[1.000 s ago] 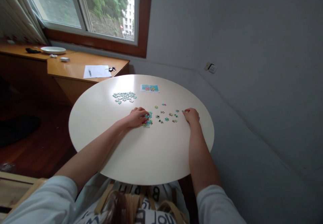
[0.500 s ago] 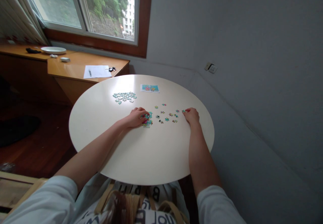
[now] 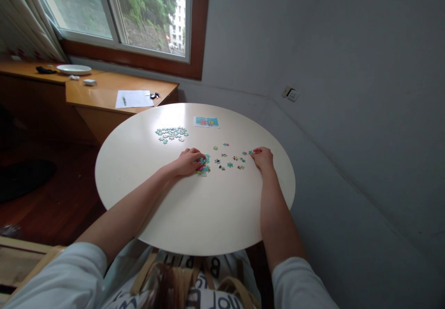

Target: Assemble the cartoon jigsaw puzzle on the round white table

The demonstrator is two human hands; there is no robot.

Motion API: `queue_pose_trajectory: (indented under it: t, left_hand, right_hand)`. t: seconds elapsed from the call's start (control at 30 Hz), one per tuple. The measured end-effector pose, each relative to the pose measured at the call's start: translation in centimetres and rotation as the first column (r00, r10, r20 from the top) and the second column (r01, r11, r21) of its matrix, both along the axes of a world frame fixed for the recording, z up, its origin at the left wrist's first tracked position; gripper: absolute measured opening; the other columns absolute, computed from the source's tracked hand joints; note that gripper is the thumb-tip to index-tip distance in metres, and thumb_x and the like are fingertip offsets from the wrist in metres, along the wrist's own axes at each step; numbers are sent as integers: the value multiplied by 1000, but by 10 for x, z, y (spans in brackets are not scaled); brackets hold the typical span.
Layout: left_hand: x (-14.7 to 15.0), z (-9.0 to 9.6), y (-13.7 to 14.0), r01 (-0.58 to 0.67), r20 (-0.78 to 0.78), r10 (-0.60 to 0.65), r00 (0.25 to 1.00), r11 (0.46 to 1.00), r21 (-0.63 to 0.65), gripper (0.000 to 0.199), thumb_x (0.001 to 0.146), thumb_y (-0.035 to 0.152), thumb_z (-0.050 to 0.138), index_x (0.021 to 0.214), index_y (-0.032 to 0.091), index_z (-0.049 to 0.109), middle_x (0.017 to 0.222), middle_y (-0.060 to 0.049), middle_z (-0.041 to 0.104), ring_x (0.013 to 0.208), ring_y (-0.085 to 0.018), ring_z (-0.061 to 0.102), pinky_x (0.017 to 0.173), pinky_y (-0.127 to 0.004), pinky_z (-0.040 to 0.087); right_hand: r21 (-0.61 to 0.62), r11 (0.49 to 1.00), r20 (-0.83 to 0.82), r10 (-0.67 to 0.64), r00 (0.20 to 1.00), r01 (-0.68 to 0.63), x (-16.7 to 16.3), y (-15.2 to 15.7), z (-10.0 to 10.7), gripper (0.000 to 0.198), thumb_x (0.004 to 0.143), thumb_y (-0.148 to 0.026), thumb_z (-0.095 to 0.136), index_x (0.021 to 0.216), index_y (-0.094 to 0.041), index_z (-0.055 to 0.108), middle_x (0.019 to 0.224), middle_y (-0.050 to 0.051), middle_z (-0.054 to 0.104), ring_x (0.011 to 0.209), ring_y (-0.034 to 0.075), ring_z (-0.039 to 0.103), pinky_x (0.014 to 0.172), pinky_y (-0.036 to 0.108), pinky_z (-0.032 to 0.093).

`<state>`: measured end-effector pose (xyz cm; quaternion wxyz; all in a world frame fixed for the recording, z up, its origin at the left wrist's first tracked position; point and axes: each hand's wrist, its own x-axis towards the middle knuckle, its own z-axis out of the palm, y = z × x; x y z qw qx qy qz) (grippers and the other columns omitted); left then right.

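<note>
My left hand (image 3: 189, 161) rests on the left side of a small block of joined jigsaw puzzle pieces (image 3: 204, 169), its fingers curled over the edge and hiding part of it. To the right, my right hand (image 3: 264, 159) is closed at the fingertips on a teal puzzle piece (image 3: 251, 152) at the table surface. Between the hands lie several loose puzzle pieces (image 3: 230, 164), apart from one another, in teal, yellow, pink and dark colours.
All this lies on a round white table (image 3: 208, 216). A heap of puzzle pieces (image 3: 172, 133) sits at the back left, beside a colourful picture card (image 3: 206, 122). Beyond stands a wooden desk (image 3: 104, 84) with paper (image 3: 134, 99), keys (image 3: 154, 95) and a white plate (image 3: 73, 69).
My right hand has shifted slightly left, and the teal piece at its fingertips has moved left with it. My left hand has stayed on the joined pieces.
</note>
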<state>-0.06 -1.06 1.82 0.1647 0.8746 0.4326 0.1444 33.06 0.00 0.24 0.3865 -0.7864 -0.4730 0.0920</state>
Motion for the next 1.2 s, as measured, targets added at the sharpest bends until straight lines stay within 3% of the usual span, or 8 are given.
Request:
queue_pose_trajectory:
  t: [0.17, 0.3, 0.43, 0.63, 0.83, 0.97, 1.2]
  left_hand:
    - [0, 0, 0, 4, 4, -4, 1000, 1000, 6, 36, 85, 37, 48, 115, 26, 65, 123, -8, 56, 114, -28, 49, 104, -41, 35]
    - [0, -2, 1, -5, 9, 5, 1000, 1000, 7, 36, 85, 37, 48, 115, 26, 65, 123, -8, 56, 113, -28, 49, 103, -41, 36]
    - [0, -4, 2, -5, 8, 5, 1000, 1000, 14, 36, 85, 37, 48, 114, 26, 65, 122, -8, 56, 112, -28, 49, 104, -41, 35]
    - [0, -8, 4, -7, 8, 7, 1000, 1000, 6, 36, 86, 37, 47, 117, 27, 64, 123, -7, 55, 114, -28, 47, 104, -42, 35]
    - [-1, -8, 5, -2, 18, 2, 1000, 1000, 6, 36, 86, 38, 46, 116, 27, 64, 123, -7, 54, 114, -28, 47, 104, -43, 35]
    - [-1, -6, 3, -1, 9, 1, 1000, 1000, -2, 37, 86, 38, 46, 117, 26, 64, 124, -8, 54, 115, -28, 46, 105, -43, 34]
    - [-2, -7, 3, -1, 7, 0, 1000, 1000, 4, 37, 86, 38, 46, 117, 27, 63, 124, -7, 54, 116, -28, 46, 105, -43, 35]
  right_hand:
    - [78, 994, -56, 86, 995, -81, -24, 1, 8, 18, 68, -16, 64, 86, -17, 68, 76, 3, 68, 70, 16, 62, 73, 28, 48]
    - [133, 955, -42, 273, 961, -265, -53, 3, 10, 13, 70, -16, 62, 82, -17, 68, 75, 1, 67, 71, 14, 60, 73, 26, 48]
    - [127, 934, -27, 341, 940, -335, -73, 1, 11, 10, 70, -17, 62, 78, -18, 68, 72, 1, 67, 68, 14, 58, 69, 26, 47]
    - [178, 925, 30, 337, 941, -337, -76, 0, 11, 11, 72, -22, 61, 78, -18, 69, 73, 3, 69, 69, 15, 59, 69, 28, 46]
    - [6, 945, 140, 324, 936, -328, -71, 2, 5, 10, 72, -18, 62, 77, -21, 70, 74, 2, 69, 70, 15, 59, 71, 28, 44]
    - [-34, 945, 174, 327, 929, -326, -70, 2, 5, 9, 74, -20, 62, 79, -22, 70, 76, 1, 69, 73, 16, 59, 74, 28, 43]
    - [25, 947, 156, 314, 937, -321, -72, 2, 5, 6, 74, -21, 62, 75, -22, 67, 70, 0, 66, 70, 16, 57, 72, 28, 43]
